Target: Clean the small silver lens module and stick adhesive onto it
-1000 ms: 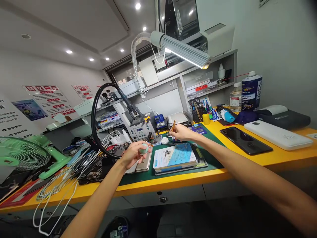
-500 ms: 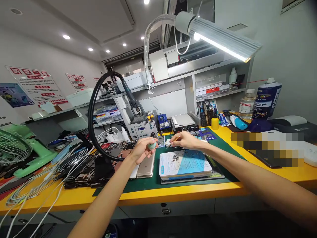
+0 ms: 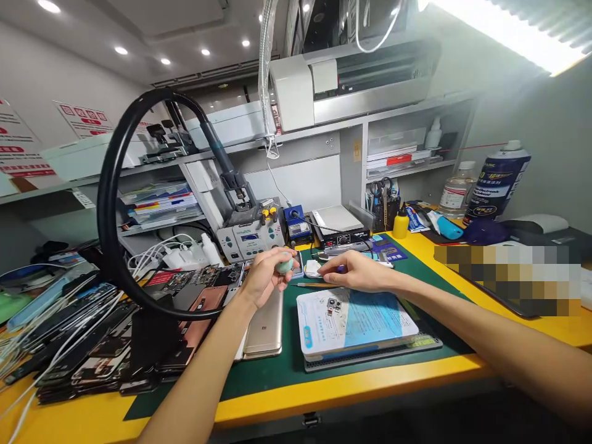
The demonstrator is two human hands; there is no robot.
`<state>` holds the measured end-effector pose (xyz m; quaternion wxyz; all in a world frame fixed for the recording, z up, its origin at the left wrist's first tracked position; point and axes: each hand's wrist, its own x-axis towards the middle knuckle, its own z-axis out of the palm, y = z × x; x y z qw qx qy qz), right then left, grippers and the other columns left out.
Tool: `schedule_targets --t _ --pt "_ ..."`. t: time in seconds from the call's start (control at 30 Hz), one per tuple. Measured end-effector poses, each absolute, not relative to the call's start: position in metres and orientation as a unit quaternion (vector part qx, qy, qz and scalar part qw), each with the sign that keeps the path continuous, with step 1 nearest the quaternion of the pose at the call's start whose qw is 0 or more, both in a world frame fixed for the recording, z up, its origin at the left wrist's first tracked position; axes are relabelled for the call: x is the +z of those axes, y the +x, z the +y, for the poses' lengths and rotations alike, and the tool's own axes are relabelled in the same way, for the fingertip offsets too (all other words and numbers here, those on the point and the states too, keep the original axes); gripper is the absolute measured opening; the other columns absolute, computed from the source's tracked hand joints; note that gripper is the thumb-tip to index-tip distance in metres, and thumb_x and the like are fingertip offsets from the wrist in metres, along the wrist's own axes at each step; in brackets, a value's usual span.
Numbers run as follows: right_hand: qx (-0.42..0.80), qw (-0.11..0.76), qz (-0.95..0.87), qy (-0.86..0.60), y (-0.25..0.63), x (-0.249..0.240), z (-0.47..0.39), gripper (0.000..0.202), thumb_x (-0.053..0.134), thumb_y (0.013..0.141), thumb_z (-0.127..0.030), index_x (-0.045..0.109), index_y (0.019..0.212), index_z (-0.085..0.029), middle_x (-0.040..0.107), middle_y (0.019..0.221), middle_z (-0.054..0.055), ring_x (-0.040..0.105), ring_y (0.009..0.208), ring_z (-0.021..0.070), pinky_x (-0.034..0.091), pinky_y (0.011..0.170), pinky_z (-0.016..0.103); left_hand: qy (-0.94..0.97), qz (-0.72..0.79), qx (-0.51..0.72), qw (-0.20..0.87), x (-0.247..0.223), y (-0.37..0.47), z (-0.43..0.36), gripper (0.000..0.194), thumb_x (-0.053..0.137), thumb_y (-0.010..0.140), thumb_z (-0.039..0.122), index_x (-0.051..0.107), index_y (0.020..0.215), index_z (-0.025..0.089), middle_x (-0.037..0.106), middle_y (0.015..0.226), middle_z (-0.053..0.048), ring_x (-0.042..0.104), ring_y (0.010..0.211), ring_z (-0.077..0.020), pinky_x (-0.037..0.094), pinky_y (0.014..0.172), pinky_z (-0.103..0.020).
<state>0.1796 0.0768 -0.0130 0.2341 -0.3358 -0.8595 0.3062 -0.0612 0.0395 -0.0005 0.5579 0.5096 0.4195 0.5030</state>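
Note:
A rounded pale green object [image 3: 285,265], bulb-like, sits in my left hand [image 3: 264,277], whose fingers are curled round it. My right hand [image 3: 358,271] hovers low over the mat behind the booklet, thumb and fingers bent and parted. Just in front of its fingertips lies a thin brown stick-like tool [image 3: 317,285]. Next to those fingertips is a small white item [image 3: 313,267]. Something purple shows between thumb and fingers; whether they touch it I cannot tell. Below the right hand lies a blue-and-white booklet [image 3: 356,320] with small camera-like parts [image 3: 333,306] on top.
Gold phone [image 3: 263,327] and stacked phone parts [image 3: 106,351] lie left on the green mat [image 3: 277,376]. A black hose [image 3: 104,203] arches from the grey soldering station [image 3: 252,237]. Yellow bottle [image 3: 400,223], spray can [image 3: 497,182] and a black tablet-like slab stand or lie right.
The brown stick has left my right hand's fingers and now lies on the mat. My left hand still holds the pale green object. The whole view has shifted, with the lamp now higher and farther right.

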Motion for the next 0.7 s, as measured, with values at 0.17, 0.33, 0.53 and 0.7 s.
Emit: schedule_targets --t 0.17,0.33,0.53,0.7 --pt "0.256 0.209 -0.852 -0.407 0.19 -0.01 0.091 0.024 0.066 0.082 -0.033 0.082 0.093 -0.018 0.079 0.089 0.007 0.07 0.081 0.0253 0.047 0.069 0.03 0.5 0.425 0.499 0.566 -0.004 -0.064 0.035 0.026 0.07 0.075 0.028 0.066 0.096 0.012 0.067 0.076 -0.005 0.055 0.05 -0.0107 0.037 0.033 -0.019" --pt "0.248 0.142 -0.862 -0.419 0.183 -0.015 0.103 0.009 0.075 0.068 -0.027 0.079 0.069 -0.02 0.075 0.066 0.003 0.064 0.061 0.0196 0.039 0.055 0.027 0.498 0.417 0.493 0.578 0.001 -0.061 0.028 0.028 0.071 0.073 0.028 0.066 0.095 0.011 0.068 0.079 -0.008 0.057 0.051 -0.0123 0.04 0.032 -0.02" --pt "0.253 0.177 -0.856 -0.415 0.178 0.004 0.098 0.005 0.073 0.058 -0.016 0.069 0.059 -0.018 0.066 0.057 0.001 0.053 0.052 0.014 0.036 0.052 0.027 0.498 0.414 0.505 0.571 0.004 -0.063 0.019 0.028 0.07 0.072 0.025 0.066 0.095 0.011 0.067 0.078 -0.007 0.057 0.054 -0.0125 0.041 0.033 -0.019" --pt "0.318 0.263 -0.814 -0.408 0.2 0.024 0.091 0.018 0.06 0.08 -0.037 0.058 0.084 -0.019 0.07 0.074 0.004 0.063 0.062 0.0164 0.049 0.056 0.027 0.495 0.412 0.511 0.569 0.001 -0.064 0.018 0.027 0.071 0.071 0.025 0.067 0.094 0.012 0.067 0.078 -0.007 0.058 0.055 -0.0128 0.041 0.033 -0.019"
